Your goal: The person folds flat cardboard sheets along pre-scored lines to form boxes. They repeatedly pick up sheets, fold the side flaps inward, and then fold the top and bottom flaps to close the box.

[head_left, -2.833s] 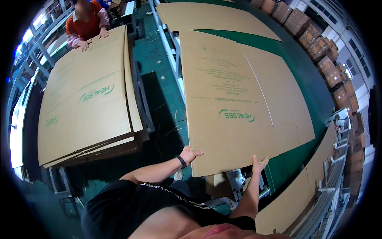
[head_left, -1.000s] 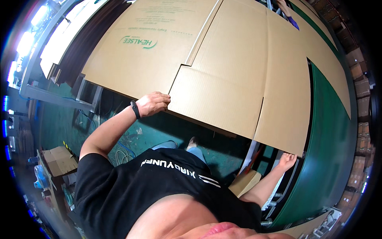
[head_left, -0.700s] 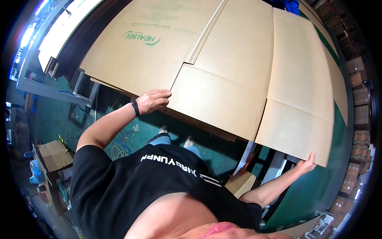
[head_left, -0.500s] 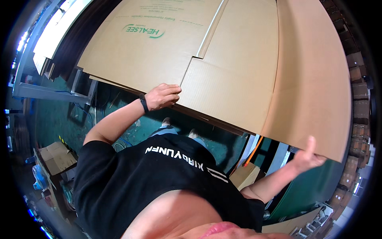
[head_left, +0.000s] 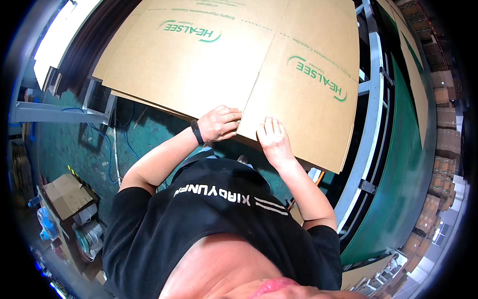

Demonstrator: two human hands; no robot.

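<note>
A large flattened cardboard box [head_left: 209, 67] with green printing lies across the work surface in front of me. A straight seam divides it from a narrower printed panel [head_left: 313, 112] on the right. My left hand [head_left: 220, 123], with a dark band at its wrist, grips the near edge just left of the seam, its thumb mostly hidden. Right of the seam, my right hand [head_left: 275, 143] rests on the panel near the edge with its fingers stretched out flat. Further sheet edges show beneath the box at its left front.
To the right run a metal frame rail [head_left: 371, 139] and a green surface [head_left: 393, 199], with another cardboard sheet [head_left: 413, 89] beyond. Stacked cartons [head_left: 443, 134] line the far right. An open carton [head_left: 68, 196] stands at lower left; blue cables [head_left: 107, 154] trail over the floor.
My right hand has moved left from the far right corner to beside the seam. The plain panels stretching right no longer show; a printed panel lies there, and the rail is uncovered.
</note>
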